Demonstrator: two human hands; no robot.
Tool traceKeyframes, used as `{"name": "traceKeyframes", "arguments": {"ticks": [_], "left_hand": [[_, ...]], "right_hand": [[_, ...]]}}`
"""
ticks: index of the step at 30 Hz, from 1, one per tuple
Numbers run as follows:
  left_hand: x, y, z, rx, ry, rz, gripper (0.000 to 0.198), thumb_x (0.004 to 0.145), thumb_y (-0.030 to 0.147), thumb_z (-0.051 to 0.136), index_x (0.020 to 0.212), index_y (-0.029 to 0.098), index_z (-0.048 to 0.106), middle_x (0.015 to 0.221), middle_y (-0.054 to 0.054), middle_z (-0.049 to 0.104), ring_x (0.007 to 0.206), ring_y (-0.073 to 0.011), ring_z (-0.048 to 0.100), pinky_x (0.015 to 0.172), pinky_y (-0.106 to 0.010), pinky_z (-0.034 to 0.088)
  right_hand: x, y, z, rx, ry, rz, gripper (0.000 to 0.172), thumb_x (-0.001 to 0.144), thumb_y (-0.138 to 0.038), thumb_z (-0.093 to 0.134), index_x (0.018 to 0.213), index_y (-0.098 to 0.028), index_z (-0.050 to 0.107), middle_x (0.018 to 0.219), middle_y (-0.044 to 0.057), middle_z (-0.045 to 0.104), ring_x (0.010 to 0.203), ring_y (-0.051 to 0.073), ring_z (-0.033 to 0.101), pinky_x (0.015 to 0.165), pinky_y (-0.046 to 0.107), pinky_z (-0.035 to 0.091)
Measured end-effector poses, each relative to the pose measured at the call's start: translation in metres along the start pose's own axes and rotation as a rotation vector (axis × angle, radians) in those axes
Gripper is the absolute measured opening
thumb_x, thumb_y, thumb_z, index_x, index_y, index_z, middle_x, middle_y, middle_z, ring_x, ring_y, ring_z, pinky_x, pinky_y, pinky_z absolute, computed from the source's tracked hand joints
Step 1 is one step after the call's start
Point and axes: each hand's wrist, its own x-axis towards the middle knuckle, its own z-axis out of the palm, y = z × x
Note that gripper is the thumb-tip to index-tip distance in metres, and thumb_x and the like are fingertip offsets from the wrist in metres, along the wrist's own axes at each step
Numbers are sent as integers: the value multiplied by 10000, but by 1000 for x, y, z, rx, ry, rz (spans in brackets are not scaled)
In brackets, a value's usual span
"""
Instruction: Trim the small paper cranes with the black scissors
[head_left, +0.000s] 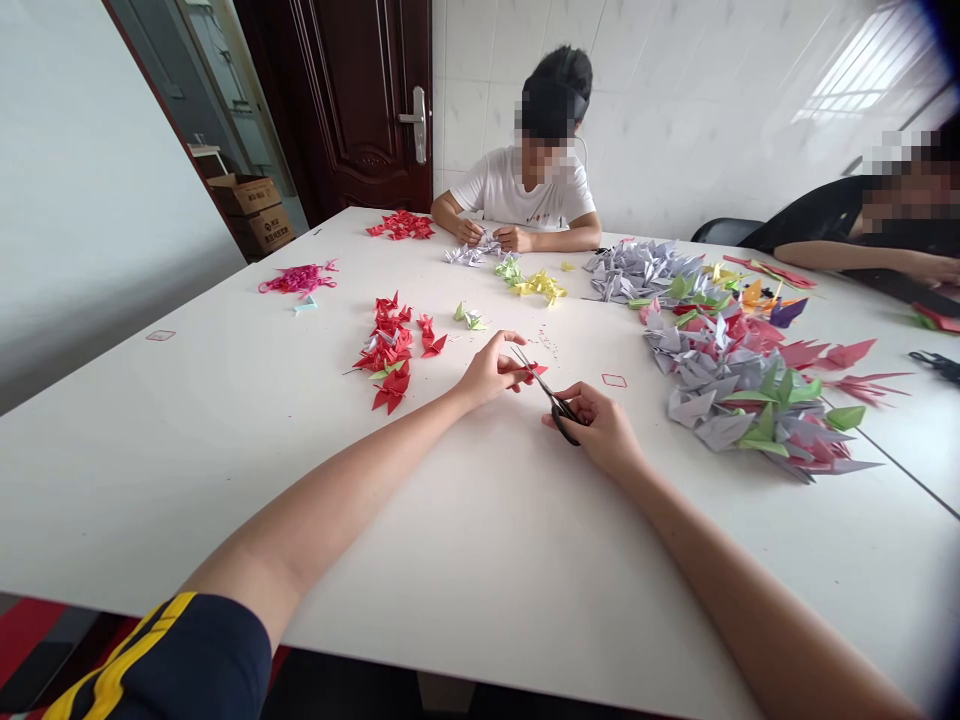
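My right hand [598, 430] grips a pair of black-handled scissors [553, 393], with the blades pointing up and left. My left hand [491, 370] pinches a small piece of red paper [535, 369] at the scissor tips. Tiny red paper bits [547, 342] lie on the white table [465, 560] just beyond my hands. Folded red paper cranes [390, 345] lie to the left of my left hand. A large heap of grey, green and red paper cranes [735, 380] lies to the right of my right hand.
A person across the table [525, 190] handles pale paper cranes [472, 253]. Another person's arm [847, 257] rests at the right edge. Yellow cranes [540, 287], red strips [300, 280] and a dark tool [934, 365] lie about the table. Cardboard boxes [251, 213] stand by a dark door [360, 100].
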Motion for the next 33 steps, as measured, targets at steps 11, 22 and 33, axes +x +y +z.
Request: {"name": "traceKeyframes", "arguments": {"ticks": [11,22,33], "left_hand": [[0,1,0,4,-2,5,505,736,292,735,1117,180,422,725,-31,688,668,-132,649,628,-244,494],[0,1,0,-1,2,-11,518,726,335,748,1104,183,428,717,-32,681,695,-150,658,639,-258,502],[0,0,0,8,50,-28,468,752,283,721,1100,184,424,739,-28,689,614,-117,625,634,-252,502]], "right_hand": [[1,3,-1,10,-16,1,398,669,-532,752,855,-225,581,578,-62,445,517,104,358,502,254,277],[0,2,-1,-23,-7,-5,410,676,-553,737,860,-220,584,580,-55,448,523,108,360,502,255,275],[-2,-2,-1,-76,27,-12,404,683,-560,727,863,-226,589,578,-53,463,522,109,362,501,254,284]]}}
